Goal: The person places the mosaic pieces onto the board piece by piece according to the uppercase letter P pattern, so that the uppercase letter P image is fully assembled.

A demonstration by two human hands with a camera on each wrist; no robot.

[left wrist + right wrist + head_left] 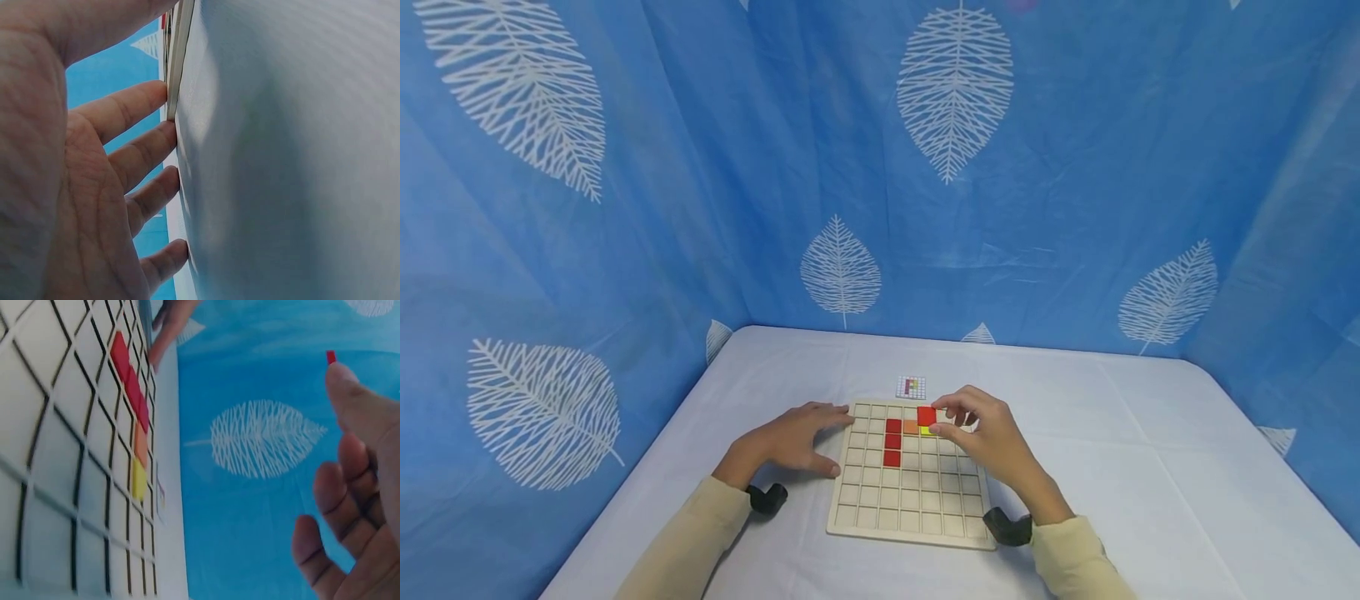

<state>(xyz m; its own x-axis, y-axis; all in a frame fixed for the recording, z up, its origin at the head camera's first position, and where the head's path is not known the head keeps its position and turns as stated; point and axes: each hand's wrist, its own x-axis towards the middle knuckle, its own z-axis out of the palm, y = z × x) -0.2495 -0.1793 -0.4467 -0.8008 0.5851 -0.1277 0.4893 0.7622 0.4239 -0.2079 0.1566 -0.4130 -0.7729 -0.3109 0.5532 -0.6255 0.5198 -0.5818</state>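
My right hand pinches a red square tile between thumb and fingertips, raised over the upper part of a pale grid board. In the right wrist view only a small bit of that red tile shows past the thumb. Three dark red tiles form a column in the board's grid. Beside the top one lies an orange tile, then a yellow tile, partly covered by the held tile in the head view. My left hand rests at the board's left edge, fingers spread and fingertips right at its rim.
A small card printed with a coloured grid pattern lies just beyond the board. The board sits on a white-covered table. Blue curtains with white leaf prints hang behind it and at both sides. Each wrist wears a black device.
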